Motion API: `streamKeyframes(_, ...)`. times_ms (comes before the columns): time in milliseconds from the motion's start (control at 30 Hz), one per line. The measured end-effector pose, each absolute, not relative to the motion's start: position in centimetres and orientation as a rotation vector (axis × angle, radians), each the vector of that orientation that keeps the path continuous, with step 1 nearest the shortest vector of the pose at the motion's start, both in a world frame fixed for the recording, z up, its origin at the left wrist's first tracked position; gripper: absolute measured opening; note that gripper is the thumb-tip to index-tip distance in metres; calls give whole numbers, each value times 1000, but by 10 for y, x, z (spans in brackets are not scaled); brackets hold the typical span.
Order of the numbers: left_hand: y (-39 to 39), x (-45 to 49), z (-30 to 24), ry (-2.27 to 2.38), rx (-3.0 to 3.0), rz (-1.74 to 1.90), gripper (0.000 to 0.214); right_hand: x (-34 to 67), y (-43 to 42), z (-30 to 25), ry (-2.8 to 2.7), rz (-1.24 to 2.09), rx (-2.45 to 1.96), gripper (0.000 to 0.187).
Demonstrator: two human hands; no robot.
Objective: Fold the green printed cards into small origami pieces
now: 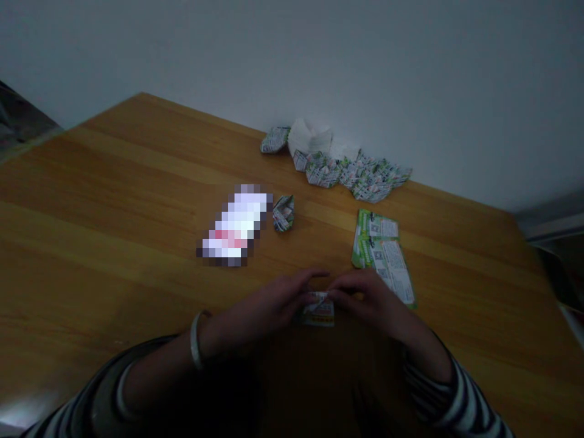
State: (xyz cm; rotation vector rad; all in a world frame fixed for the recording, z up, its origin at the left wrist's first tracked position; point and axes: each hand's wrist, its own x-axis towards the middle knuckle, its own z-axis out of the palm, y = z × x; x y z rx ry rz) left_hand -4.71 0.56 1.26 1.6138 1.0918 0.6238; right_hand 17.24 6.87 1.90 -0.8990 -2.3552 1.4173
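Near the table's front edge, a small printed piece of paper (pixel 320 315) is between my hands, its upper edge partly folded over. My left hand (pixel 287 297) grips its left side, thumb and fingers closed on it. At the upper right corner, my right hand (pixel 365 295) pinches the same paper between thumb and forefinger. The fingers hide parts of the sheet. Just beyond my right hand lie green and white printed leaflets (pixel 387 261), overlapping one another. A small folded paper piece (pixel 283 214) sits farther off, ahead of my left hand.
A blurred-out bright phone-like screen (pixel 237 225) lies left of the folded piece. Along the wall (pixel 292 55) at the back stand several folded paper pieces (pixel 374 176) in a row, with white ones (pixel 310 139) among them. All rest on a wooden table (pixel 114 201).
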Motion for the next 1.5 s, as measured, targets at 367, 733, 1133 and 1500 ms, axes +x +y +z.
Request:
streamKeyframes(367, 10, -47, 16, 1036, 1608, 579, 25, 167, 64, 20, -2422, 1267, -897, 31)
streamKeyframes(733, 17, -48, 14, 1020, 1521, 468, 33, 162, 60, 16, -2389, 1282, -898, 31)
streamKeyframes(1133, 10, -41, 10, 1202, 1584, 730, 17, 156, 56, 3, -2057, 1386, -1066, 24)
streamKeyframes(1500, 3, -38, 12, 1298, 1635, 835, 12, 150, 46, 5, -2026, 1494, -1063, 28)
